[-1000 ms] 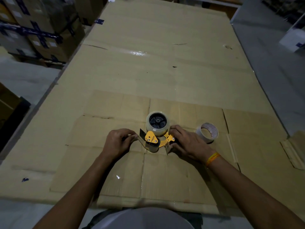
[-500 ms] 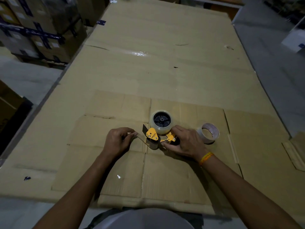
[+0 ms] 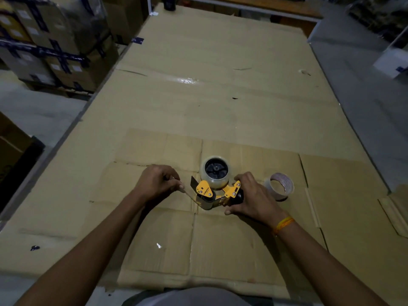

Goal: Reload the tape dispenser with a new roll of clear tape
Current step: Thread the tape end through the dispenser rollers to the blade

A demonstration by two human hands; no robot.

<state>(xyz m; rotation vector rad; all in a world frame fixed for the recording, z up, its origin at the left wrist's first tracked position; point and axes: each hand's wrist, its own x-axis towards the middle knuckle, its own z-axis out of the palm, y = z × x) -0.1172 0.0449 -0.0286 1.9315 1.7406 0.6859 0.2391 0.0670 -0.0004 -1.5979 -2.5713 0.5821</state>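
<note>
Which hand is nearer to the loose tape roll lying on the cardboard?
Right. The right hand grips the dispenser handle just beside the loose tape roll; the left hand is across the tape dispenser, pinching the tape end.

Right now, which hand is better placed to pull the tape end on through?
Left. The left hand already pinches the tape end beside the dispenser; the right hand steadies its handle.

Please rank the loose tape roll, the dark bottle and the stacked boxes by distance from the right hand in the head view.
1. Loose tape roll, just right of the right hand.
2. Stacked boxes, far left.
3. Dark bottle, at the table's far end.
</note>
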